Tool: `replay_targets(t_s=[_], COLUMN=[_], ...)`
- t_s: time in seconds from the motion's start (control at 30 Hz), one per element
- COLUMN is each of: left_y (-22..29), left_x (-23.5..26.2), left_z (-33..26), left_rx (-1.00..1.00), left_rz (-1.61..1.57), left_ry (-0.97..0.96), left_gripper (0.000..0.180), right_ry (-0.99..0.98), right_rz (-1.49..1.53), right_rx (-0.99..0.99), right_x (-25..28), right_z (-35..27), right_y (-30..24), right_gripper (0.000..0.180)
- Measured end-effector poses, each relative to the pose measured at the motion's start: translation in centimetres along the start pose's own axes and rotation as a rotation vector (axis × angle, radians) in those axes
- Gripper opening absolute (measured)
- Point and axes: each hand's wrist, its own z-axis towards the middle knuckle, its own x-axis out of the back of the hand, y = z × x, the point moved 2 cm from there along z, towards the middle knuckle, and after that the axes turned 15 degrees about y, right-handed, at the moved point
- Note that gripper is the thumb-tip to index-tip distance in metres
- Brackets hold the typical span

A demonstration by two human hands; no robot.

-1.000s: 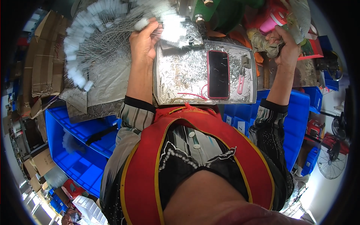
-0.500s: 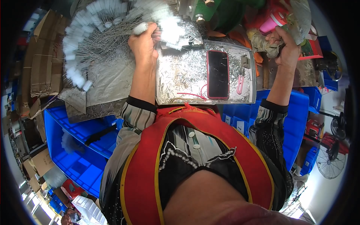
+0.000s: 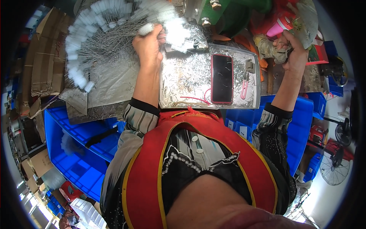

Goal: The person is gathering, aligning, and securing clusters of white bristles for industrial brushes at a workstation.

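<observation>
My left hand (image 3: 147,49) is closed at the right side of a large pile of thin-wire brushes (image 3: 103,45) with white bristle heads. A white-bristled brush head (image 3: 146,29) shows at its fingertips; the rest of that brush is hidden. Bright glare blurs the white heads just beyond the fingers. At the far right, my right hand (image 3: 294,53) is wrapped round a lumpy, cloth-covered grip (image 3: 270,47). What lies under the cloth cannot be seen.
Between my arms lies a shallow tray (image 3: 183,86) strewn with metal bits, holding a phone (image 3: 222,78) and a pink-handled cutter (image 3: 244,87). Behind stands a green machine (image 3: 240,17) with bolts. A pink cup (image 3: 279,27) is beside my right hand. Blue bins (image 3: 85,168) flank me.
The whole view has shifted slightly. My right hand sits a little lower and farther right, still on the cloth-covered grip. My left hand keeps its hold beside the brush pile.
</observation>
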Motion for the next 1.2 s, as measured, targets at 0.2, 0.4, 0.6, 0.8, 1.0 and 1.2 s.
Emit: replay_targets(t_s=[0.2,0.4,0.6,0.8,1.0,1.2], left_y=[-0.1,0.5,0.8,0.2,0.2,-0.4], left_x=[0.1,-0.8,-1.2,-1.3,-1.2,-1.2], left_z=[0.1,0.1,-1.0,-0.6,-0.6,-0.4], left_rx=[0.009,0.025,0.049,0.024,0.018,-0.026], left_rz=[0.007,0.177,0.089,0.044,0.025,0.008], left_ry=[-0.013,-0.127,-0.047,-0.03,-0.013,-0.038], left_gripper=[0.012,0.013,0.012,0.011,0.012,0.014], right_ry=[-0.034,-0.039,-0.016,0.019,-0.007,-0.159], right_rz=[0.199,0.171,0.053,0.037,0.035,0.273], right_rx=[0.277,0.139,0.054,0.039,0.016,0.357], right_x=[0.1,0.4,-0.3,0.0,-0.1,0.1], right_z=[-0.1,0.1,-0.3,-0.1,0.1,0.6], right_y=[3.0,4.0,0.1,0.4,-0.2,6.7], right_gripper=[0.012,0.017,0.021,0.02,0.019,0.017])
